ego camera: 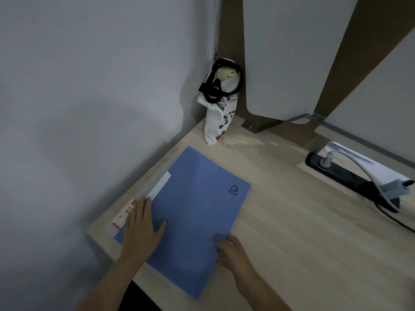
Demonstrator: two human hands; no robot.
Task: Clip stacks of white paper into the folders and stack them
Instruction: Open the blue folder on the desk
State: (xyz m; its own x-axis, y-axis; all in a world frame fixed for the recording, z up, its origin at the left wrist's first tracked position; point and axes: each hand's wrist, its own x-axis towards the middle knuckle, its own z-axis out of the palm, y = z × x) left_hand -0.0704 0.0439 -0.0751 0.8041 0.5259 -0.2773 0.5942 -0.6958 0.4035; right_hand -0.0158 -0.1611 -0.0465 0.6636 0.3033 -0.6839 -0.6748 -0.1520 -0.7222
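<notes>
**A:** Red-and-white pack [124, 213] sticks out at the left, under the blue folder [197, 212] lying near-left on our desk [292, 221]. Left hand [140, 230] rests flat on it, fingers straight. There's a white strip [160, 185] at its left edge, maybe paper.

**B:** Yep, and our right hand [234, 251] pinches the cover's right edge. It looks thin, bendy, light and probably slick, so we'd lift from that edge with the spine side pinned.

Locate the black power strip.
Head view, far right: the black plastic power strip lies on the light wooden desk, right of the flat blue folder.
</notes>
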